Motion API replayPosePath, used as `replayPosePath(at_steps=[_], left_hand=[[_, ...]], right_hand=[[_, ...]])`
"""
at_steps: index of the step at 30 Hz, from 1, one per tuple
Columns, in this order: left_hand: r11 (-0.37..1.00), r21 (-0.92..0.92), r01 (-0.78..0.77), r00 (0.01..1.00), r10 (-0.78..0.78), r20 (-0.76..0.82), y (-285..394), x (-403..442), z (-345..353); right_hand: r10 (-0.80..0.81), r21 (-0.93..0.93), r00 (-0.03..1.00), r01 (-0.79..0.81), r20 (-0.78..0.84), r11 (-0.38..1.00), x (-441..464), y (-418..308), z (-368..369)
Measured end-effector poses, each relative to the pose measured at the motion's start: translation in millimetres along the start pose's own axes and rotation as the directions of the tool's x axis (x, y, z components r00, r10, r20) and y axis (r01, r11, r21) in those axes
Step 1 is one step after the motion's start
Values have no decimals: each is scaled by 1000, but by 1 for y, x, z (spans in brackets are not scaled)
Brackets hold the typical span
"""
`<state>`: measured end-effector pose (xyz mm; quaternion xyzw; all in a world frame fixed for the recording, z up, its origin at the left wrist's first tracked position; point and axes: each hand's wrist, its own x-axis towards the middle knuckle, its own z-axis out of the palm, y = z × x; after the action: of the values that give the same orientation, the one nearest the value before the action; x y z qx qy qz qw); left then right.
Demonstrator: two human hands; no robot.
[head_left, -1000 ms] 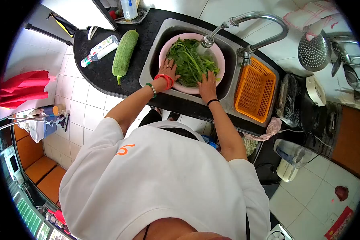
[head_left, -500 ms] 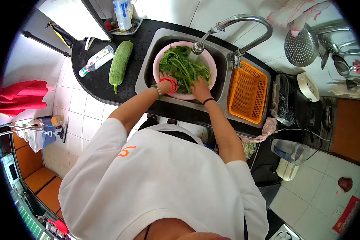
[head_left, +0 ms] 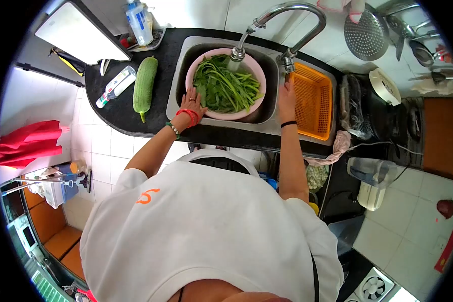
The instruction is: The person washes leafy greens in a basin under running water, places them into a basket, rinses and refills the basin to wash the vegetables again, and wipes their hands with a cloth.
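Leafy greens [head_left: 224, 85] lie in a pink basin [head_left: 260, 75] inside the steel sink [head_left: 180, 75]. From the faucet [head_left: 307, 38], water runs onto them. My left hand [head_left: 192, 106] rests on the basin's near left rim, fingers spread, at the edge of the greens. Up at the faucet's base, right of the basin, my right hand [head_left: 287, 95] has its fingertips closed at the handle. The orange basket [head_left: 314, 103] is just right of that hand.
A green gourd [head_left: 145, 88] and a white bottle [head_left: 117, 86] lie on the black counter [head_left: 161, 110] to the left. Ladles and a skimmer [head_left: 366, 32] hang at the upper right. A wrapped black item [head_left: 355, 105] stands beyond the basket.
My right hand has left the greens and moved right to the faucet's base. My left hand has drawn back to the basin's rim. The camera view has shifted slightly.
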<state>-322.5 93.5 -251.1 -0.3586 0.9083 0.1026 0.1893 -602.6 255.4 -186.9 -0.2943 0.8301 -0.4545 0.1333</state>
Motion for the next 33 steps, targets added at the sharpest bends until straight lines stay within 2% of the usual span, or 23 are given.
replayPosePath(at_steps=[1, 2, 3, 4, 7, 8, 13, 16, 19, 21, 23, 25, 27, 28, 30, 32, 33], left_hand=[[1000, 0, 3, 1000, -3, 10, 1, 0, -2], [1000, -2, 13, 1000, -13, 11, 2, 0, -4], [1000, 7, 9, 1000, -9, 21, 3, -1, -5], [1000, 16, 5, 1000, -6, 29, 1, -1, -5], [1000, 3, 6, 1000, -6, 13, -1, -2, -2], [1000, 14, 2, 1000, -2, 11, 0, -1, -1], [1000, 23, -9, 1000, 9, -4, 0, -3, 0], [998, 55, -3, 1000, 4, -11, -1, -1, 2], [999, 35, 4, 1000, -4, -7, 1, -2, 1], [999, -41, 13, 1000, -13, 6, 1, -1, -2], [1000, -2, 17, 1000, -17, -3, 3, 0, -5], [999, 34, 28, 1000, -27, -15, 5, 8, -14], [996, 52, -70, 991, 76, -107, 6, 31, -32], [996, 48, -70, 992, 75, -103, 7, 39, -41], [994, -32, -104, 987, 99, -129, 15, 58, -60], [997, -25, -68, 990, 64, -122, 34, 63, -77], [999, -13, -30, 993, 28, -116, 42, 66, -80]], right_hand=[[69, 244, 998, -66, -2, 968, 3, 0, 0], [138, 471, 990, -129, 16, 872, 5, 0, -1], [225, 558, 963, -271, 150, 785, -1, -20, -13], [219, 557, 962, -272, 161, 785, 1, -18, -13], [210, 798, 948, -316, 241, 513, 10, -13, -17], [206, 798, 948, -314, 241, 513, 15, -10, -17], [341, 862, 894, -400, 292, 311, 39, -10, -13], [347, 885, 885, -402, 310, 235, 50, -17, -16], [347, 888, 876, -417, 336, 194, 60, -31, -28], [338, 880, 872, -433, 355, 195, 65, -29, -32], [327, 871, 867, -450, 375, 196, 70, -24, -35], [348, 874, 847, -468, 402, 130, 77, -17, -34], [371, 873, 853, -453, 366, 180, 82, -11, -32], [395, 872, 860, -434, 324, 229, 82, -11, -31], [421, 866, 846, -447, 328, 223, 81, -16, -32], [449, 859, 830, -462, 331, 222, 76, -29, -34], [401, 849, 847, -467, 349, 246, 72, -36, -35]])
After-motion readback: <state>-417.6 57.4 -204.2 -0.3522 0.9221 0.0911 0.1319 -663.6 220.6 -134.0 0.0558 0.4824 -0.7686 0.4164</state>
